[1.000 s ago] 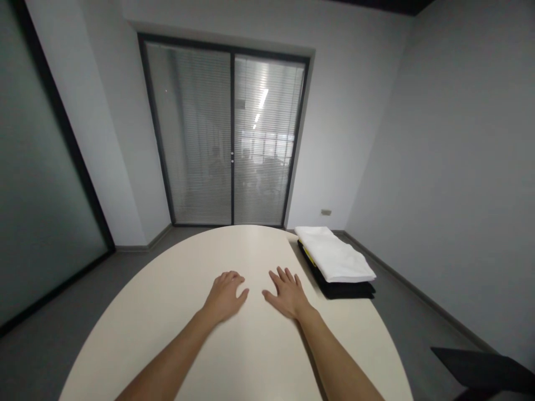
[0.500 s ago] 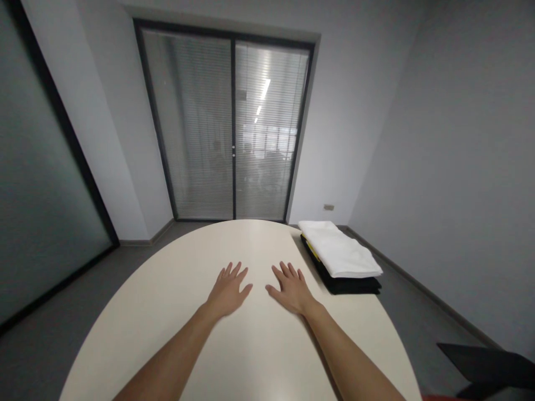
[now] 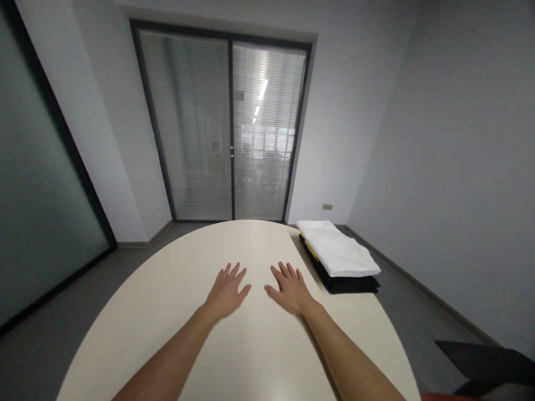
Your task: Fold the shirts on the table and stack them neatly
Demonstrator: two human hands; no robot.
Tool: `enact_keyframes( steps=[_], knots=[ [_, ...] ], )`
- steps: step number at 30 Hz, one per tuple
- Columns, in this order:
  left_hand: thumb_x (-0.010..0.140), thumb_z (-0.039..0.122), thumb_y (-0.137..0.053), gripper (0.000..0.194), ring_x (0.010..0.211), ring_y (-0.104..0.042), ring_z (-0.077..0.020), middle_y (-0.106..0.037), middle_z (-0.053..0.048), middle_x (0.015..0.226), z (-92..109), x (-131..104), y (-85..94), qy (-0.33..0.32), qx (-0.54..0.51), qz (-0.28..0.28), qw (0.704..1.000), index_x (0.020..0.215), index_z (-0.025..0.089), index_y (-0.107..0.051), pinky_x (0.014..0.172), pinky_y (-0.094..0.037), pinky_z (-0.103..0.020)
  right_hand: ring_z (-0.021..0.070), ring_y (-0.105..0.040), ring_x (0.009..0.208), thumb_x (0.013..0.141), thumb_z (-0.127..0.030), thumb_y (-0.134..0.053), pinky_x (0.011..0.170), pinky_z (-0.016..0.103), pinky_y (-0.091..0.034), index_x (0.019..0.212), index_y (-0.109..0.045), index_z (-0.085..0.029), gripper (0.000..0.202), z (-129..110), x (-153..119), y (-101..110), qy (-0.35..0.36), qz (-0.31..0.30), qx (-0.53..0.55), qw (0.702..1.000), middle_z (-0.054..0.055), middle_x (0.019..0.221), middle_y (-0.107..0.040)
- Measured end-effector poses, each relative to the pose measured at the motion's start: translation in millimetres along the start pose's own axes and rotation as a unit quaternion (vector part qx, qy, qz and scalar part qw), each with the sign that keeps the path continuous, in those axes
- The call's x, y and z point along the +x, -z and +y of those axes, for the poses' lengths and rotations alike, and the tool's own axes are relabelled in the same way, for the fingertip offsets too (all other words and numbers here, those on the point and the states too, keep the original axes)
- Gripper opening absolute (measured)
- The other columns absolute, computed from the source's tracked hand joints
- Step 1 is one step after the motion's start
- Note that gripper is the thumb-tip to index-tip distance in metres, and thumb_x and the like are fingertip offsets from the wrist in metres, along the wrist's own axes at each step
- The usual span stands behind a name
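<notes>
My left hand (image 3: 227, 291) lies palm down on the pale round table (image 3: 159, 301), fingers spread and holding nothing. To its right, with a gap between them, my right hand (image 3: 290, 289) rests the same way, fingers apart, nothing in it. A stack of folded cloth sits beyond my right hand near the table's right edge: a white cloth (image 3: 338, 249) on top, black cloth (image 3: 349, 285) beneath, and a thin strip of yellow (image 3: 310, 249) showing between them on the left side. Neither hand touches the stack.
Behind the table stands a dark-framed glass door (image 3: 232, 128) with blinds. A frosted glass panel (image 3: 37, 167) is on the left. Part of a black chair (image 3: 489, 362) with something red below it shows at the lower right. A wall socket (image 3: 327, 206) is low on the back wall.
</notes>
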State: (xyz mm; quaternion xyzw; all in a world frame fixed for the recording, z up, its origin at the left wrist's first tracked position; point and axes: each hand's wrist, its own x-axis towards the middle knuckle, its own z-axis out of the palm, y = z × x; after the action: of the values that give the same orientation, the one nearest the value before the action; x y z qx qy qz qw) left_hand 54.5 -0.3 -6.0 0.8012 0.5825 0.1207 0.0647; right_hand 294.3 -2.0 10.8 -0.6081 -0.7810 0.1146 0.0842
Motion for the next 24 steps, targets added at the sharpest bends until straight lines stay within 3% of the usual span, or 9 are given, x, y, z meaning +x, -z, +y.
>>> enact_keyframes(
  steps=[10, 12, 14, 16, 19, 21, 24],
  knots=[
    [0.098, 0.058, -0.033, 0.066, 0.151, -0.017, -0.0341, -0.027, -0.010, 0.162, -0.9, 0.8, -2.4, -0.003, -0.002, 0.006, 1.000, 0.152, 0.020, -0.041, 0.121, -0.016, -0.052, 0.0342, -0.007, 0.152, 0.091, -0.071, -0.038, 0.120, 0.052, -0.005, 0.157, -0.029, -0.025, 0.081, -0.9, -0.9, 0.5, 0.000, 0.004, -0.003, 1.000, 0.010, 0.165, -0.016],
    [0.098, 0.058, -0.033, 0.066, 0.151, -0.017, -0.0339, -0.028, -0.010, 0.162, -1.3, 1.4, -4.0, -0.004, 0.000, 0.008, 1.000, 0.152, 0.020, -0.042, 0.122, -0.016, -0.051, 0.0350, -0.016, 0.151, 0.090, -0.069, -0.043, 0.119, 0.052, -0.011, 0.154, -0.037, -0.023, 0.079, -3.7, -2.9, 3.0, 0.008, 0.020, -0.001, 1.000, 0.012, 0.163, -0.025],
    [0.098, 0.058, -0.033, 0.066, 0.151, -0.017, -0.0336, -0.028, -0.010, 0.162, -2.1, 2.1, -5.7, -0.005, 0.002, 0.012, 1.000, 0.151, 0.020, -0.042, 0.122, -0.016, -0.051, 0.0317, -0.037, 0.142, 0.092, -0.061, -0.046, 0.115, 0.046, -0.026, 0.142, -0.053, -0.023, 0.064, -6.7, -5.0, 11.7, 0.029, 0.055, 0.012, 0.998, 0.012, 0.152, -0.046],
    [0.098, 0.058, -0.034, 0.066, 0.151, -0.018, -0.0333, -0.029, -0.009, 0.162, -2.9, 2.4, -6.9, -0.004, 0.002, 0.016, 1.000, 0.151, 0.020, -0.042, 0.122, -0.016, -0.051, 0.0246, -0.059, 0.120, 0.096, -0.051, -0.043, 0.102, 0.036, -0.041, 0.123, -0.066, -0.024, 0.045, -5.7, -5.9, 29.4, 0.039, 0.120, 0.039, 0.991, 0.009, 0.130, -0.065],
    [0.098, 0.058, -0.034, 0.065, 0.151, -0.018, -0.0328, -0.029, -0.008, 0.162, -3.6, 2.2, -7.1, -0.005, -0.003, 0.014, 1.000, 0.151, 0.021, -0.043, 0.122, -0.016, -0.050, 0.0198, -0.067, 0.092, 0.099, -0.044, -0.036, 0.082, 0.030, -0.048, 0.110, -0.069, -0.024, 0.040, 14.3, -3.9, 70.8, -0.029, 0.259, 0.062, 0.964, 0.006, 0.106, -0.073],
    [0.098, 0.058, -0.034, 0.065, 0.151, -0.018, -0.0327, -0.029, -0.008, 0.162, -3.6, 1.7, -6.5, -0.006, -0.004, 0.014, 1.000, 0.151, 0.021, -0.043, 0.122, -0.016, -0.050, 0.0224, -0.066, 0.096, 0.099, -0.042, -0.037, 0.083, 0.032, -0.048, 0.114, -0.067, -0.022, 0.039, 42.6, -2.2, 100.7, -0.119, 0.335, 0.023, 0.934, 0.009, 0.109, -0.072],
    [0.097, 0.057, -0.034, 0.065, 0.151, -0.018, -0.0333, -0.030, -0.009, 0.161, -3.1, 1.1, -5.3, -0.003, -0.001, 0.018, 1.000, 0.150, 0.021, -0.044, 0.122, -0.017, -0.050, 0.0320, -0.058, 0.116, 0.095, -0.036, -0.045, 0.092, 0.041, -0.046, 0.127, -0.062, -0.014, 0.042, 96.9, -4.5, 133.0, -0.227, 0.350, -0.103, 0.903, 0.018, 0.129, -0.062]
  ],
)
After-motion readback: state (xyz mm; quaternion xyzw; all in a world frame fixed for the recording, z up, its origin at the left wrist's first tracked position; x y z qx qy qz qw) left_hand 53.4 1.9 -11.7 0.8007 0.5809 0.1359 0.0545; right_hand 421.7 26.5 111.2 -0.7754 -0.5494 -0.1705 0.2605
